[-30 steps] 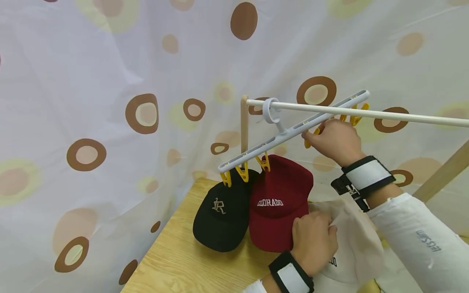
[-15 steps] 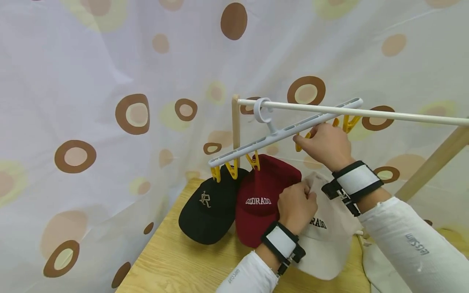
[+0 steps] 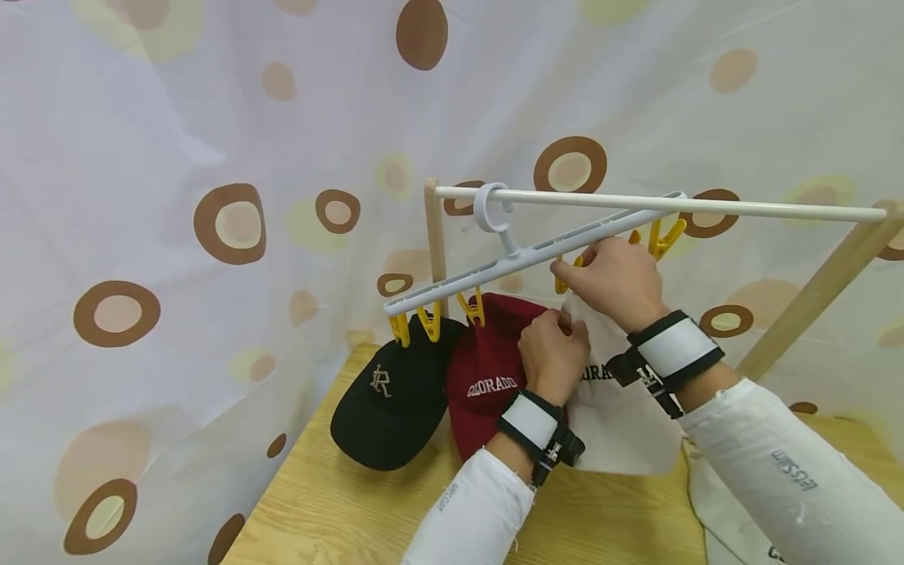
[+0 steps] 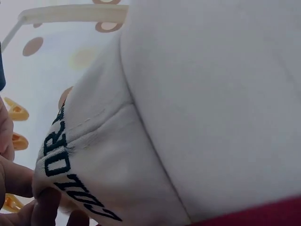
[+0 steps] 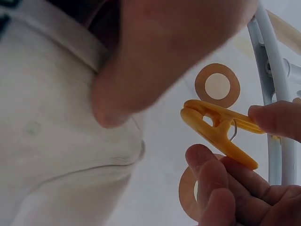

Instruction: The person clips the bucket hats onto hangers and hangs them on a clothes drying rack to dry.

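My left hand (image 3: 555,353) pinches the edge of a beige cap (image 3: 621,424) with dark lettering, holding it up in front of the burgundy cap. The left wrist view shows fingers curled on the cap beside its lettering. My right hand (image 3: 614,282) is raised under the grey-white hanger (image 3: 466,281) and pinches a yellow clip (image 5: 207,129) between thumb and fingers. That clip's tips point toward the beige cap but stand apart from it. Yellow clips hold a burgundy cap (image 3: 473,408) and a black cap (image 3: 395,416) on the hanger's left half.
The hanger hooks over a white rod (image 3: 636,201) on a wooden stand (image 3: 812,298) and hangs tilted. Another yellow clip (image 3: 664,239) is near its right end. Pale fabric with dark lettering (image 3: 734,502) lies at lower right on the wooden table (image 3: 600,526).
My left hand has lifted the beige cap up toward the hanger and the right hand. The right hand keeps its hold on the clip. The head view has shifted slightly to the right.
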A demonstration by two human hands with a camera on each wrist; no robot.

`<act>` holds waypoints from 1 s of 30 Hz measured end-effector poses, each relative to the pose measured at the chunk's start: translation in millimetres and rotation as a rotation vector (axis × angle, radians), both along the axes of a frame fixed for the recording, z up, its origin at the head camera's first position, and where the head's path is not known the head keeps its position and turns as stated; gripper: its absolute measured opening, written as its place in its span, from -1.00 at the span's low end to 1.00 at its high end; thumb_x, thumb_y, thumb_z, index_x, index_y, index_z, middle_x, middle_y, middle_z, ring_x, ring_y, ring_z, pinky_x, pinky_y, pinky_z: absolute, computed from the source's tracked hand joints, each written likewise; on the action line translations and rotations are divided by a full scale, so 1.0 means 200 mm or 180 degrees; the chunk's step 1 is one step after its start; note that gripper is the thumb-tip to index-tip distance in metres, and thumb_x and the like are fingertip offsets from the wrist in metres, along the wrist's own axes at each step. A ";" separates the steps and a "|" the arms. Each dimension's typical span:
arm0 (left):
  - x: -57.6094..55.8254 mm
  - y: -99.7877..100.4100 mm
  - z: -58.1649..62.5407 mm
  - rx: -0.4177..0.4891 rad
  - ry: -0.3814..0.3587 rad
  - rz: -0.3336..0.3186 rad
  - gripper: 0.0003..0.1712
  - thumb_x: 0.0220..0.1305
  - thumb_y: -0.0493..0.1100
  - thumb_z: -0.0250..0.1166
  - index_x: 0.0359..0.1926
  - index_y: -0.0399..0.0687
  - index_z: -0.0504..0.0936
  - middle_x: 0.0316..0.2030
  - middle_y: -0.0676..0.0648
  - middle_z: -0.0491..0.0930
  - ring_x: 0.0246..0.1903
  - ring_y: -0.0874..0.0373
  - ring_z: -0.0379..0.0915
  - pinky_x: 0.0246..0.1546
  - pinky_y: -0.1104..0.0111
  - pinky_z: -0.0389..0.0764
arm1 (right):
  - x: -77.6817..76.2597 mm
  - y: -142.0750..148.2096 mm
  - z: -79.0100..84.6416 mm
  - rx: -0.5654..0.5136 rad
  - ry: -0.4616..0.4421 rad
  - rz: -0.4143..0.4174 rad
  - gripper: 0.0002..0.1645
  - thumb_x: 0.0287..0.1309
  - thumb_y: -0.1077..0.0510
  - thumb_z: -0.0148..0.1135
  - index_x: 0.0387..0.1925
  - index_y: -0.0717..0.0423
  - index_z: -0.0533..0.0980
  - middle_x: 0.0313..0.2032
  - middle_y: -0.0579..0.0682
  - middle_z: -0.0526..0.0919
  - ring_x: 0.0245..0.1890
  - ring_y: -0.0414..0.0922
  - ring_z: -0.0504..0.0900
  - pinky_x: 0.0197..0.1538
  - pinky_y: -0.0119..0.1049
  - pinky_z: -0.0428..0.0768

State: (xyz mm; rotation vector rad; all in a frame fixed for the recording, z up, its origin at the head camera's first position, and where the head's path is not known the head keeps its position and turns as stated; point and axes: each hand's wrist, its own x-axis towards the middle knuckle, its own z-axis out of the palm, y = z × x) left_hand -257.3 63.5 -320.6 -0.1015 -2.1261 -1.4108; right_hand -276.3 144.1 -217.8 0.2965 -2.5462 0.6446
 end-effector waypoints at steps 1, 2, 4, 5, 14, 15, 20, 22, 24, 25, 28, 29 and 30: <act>-0.01 0.00 0.01 0.0028 -0.0001 0.0014 -0.76 0.11 -0.20 0.26 -0.66 -0.08 0.51 -0.77 0.04 0.38 -0.71 0.26 0.24 -0.71 0.51 0.12 | 0.00 0.00 0.00 -0.0007 0.0000 -0.0002 -0.59 0.03 -0.12 0.23 -0.59 0.15 0.53 -0.70 0.09 0.57 -0.72 -0.02 0.40 -0.73 -0.28 0.20; -0.01 -0.01 0.01 0.0048 0.0009 0.0041 -0.78 0.11 -0.20 0.26 -0.65 -0.09 0.53 -0.76 0.03 0.42 -0.70 0.26 0.26 -0.70 0.51 0.14 | 0.00 -0.01 -0.01 -0.0016 0.0008 0.0007 -0.59 0.03 -0.12 0.24 -0.60 0.15 0.54 -0.71 0.09 0.57 -0.72 -0.02 0.40 -0.72 -0.28 0.20; -0.02 -0.01 0.02 0.0078 0.0049 0.0106 -0.81 0.11 -0.20 0.27 -0.61 -0.11 0.59 -0.73 0.00 0.50 -0.68 0.25 0.31 -0.68 0.52 0.21 | 0.01 -0.01 -0.01 -0.0064 0.0030 0.0039 -0.60 0.02 -0.10 0.26 -0.62 0.16 0.54 -0.73 0.09 0.56 -0.73 -0.02 0.39 -0.72 -0.28 0.20; -0.03 -0.02 0.03 0.0077 0.0071 0.0142 -0.82 0.11 -0.19 0.28 -0.58 -0.12 0.63 -0.70 -0.01 0.55 -0.67 0.25 0.35 -0.67 0.53 0.25 | 0.01 -0.01 -0.01 -0.0105 0.0048 0.0045 -0.60 0.01 -0.09 0.27 -0.63 0.16 0.54 -0.73 0.08 0.55 -0.73 -0.03 0.39 -0.72 -0.28 0.20; -0.04 -0.03 0.07 -0.0125 0.0181 0.0400 -0.85 0.08 -0.15 0.32 -0.50 -0.09 0.75 -0.61 -0.01 0.69 -0.62 0.19 0.51 -0.64 0.46 0.43 | 0.02 -0.02 -0.02 -0.0364 0.0159 0.0085 -0.57 -0.03 -0.04 0.32 -0.74 0.17 0.46 -0.85 -0.05 0.34 -0.76 -0.07 0.31 -0.70 -0.28 0.11; -0.04 -0.03 0.07 -0.0139 0.0184 0.0426 -0.86 0.08 -0.15 0.33 -0.51 -0.08 0.75 -0.61 0.00 0.69 -0.62 0.19 0.51 -0.64 0.45 0.44 | 0.02 -0.02 -0.02 -0.0379 0.0167 0.0092 -0.57 -0.03 -0.03 0.32 -0.75 0.17 0.45 -0.86 -0.07 0.32 -0.77 -0.07 0.30 -0.70 -0.28 0.11; -0.05 -0.03 0.08 -0.0210 0.0165 0.0472 -0.84 0.09 -0.12 0.32 -0.52 -0.05 0.75 -0.62 0.02 0.69 -0.62 0.19 0.51 -0.65 0.44 0.44 | 0.03 -0.03 -0.03 -0.0478 0.0218 0.0021 -0.60 -0.05 0.00 0.32 -0.73 0.19 0.47 -0.85 -0.04 0.35 -0.77 -0.08 0.30 -0.67 -0.28 0.11; -0.05 -0.03 0.08 -0.0226 0.0169 0.0482 -0.84 0.09 -0.11 0.32 -0.53 -0.04 0.75 -0.63 0.02 0.69 -0.63 0.20 0.51 -0.67 0.45 0.42 | 0.03 -0.03 -0.04 -0.0518 0.0238 -0.0014 -0.61 -0.05 0.01 0.31 -0.72 0.23 0.50 -0.83 0.01 0.41 -0.75 -0.06 0.33 -0.66 -0.27 0.12; -0.05 -0.03 0.08 -0.0233 0.0185 0.0500 -0.83 0.08 -0.11 0.32 -0.55 -0.03 0.75 -0.63 0.03 0.69 -0.64 0.20 0.50 -0.70 0.46 0.39 | 0.03 -0.03 -0.04 -0.0552 0.0259 -0.0027 -0.62 -0.05 0.02 0.31 -0.70 0.26 0.54 -0.79 0.08 0.49 -0.72 -0.04 0.36 -0.65 -0.27 0.14; -0.05 -0.03 0.09 -0.0229 0.0191 0.0501 -0.83 0.08 -0.11 0.32 -0.56 -0.02 0.76 -0.63 0.03 0.69 -0.65 0.21 0.49 -0.71 0.47 0.38 | 0.03 -0.03 -0.05 -0.0566 0.0267 -0.0030 -0.62 -0.05 0.03 0.31 -0.68 0.28 0.55 -0.76 0.12 0.53 -0.70 -0.03 0.39 -0.64 -0.27 0.15; -0.05 -0.03 0.09 -0.0260 0.0226 0.0528 -0.82 0.08 -0.11 0.32 -0.58 -0.01 0.75 -0.65 0.04 0.69 -0.66 0.22 0.48 -0.73 0.50 0.34 | 0.04 -0.03 -0.06 -0.0593 0.0279 -0.0036 -0.62 -0.05 0.03 0.31 -0.65 0.31 0.58 -0.70 0.19 0.61 -0.65 0.00 0.44 -0.62 -0.27 0.19; -0.05 -0.04 0.09 -0.0282 0.0243 0.0546 -0.82 0.07 -0.11 0.32 -0.59 0.00 0.75 -0.65 0.05 0.68 -0.67 0.23 0.48 -0.73 0.50 0.33 | 0.04 -0.03 -0.06 -0.0601 0.0280 -0.0040 -0.62 -0.05 0.03 0.32 -0.64 0.31 0.59 -0.68 0.20 0.62 -0.63 0.01 0.45 -0.61 -0.27 0.20; -0.05 -0.04 0.08 -0.0304 0.0255 0.0564 -0.83 0.06 -0.11 0.33 -0.59 0.01 0.75 -0.66 0.05 0.68 -0.67 0.23 0.48 -0.74 0.50 0.32 | 0.04 -0.03 -0.06 -0.0604 0.0283 -0.0040 -0.62 -0.05 0.03 0.32 -0.64 0.31 0.59 -0.67 0.21 0.63 -0.62 0.02 0.45 -0.61 -0.26 0.21</act>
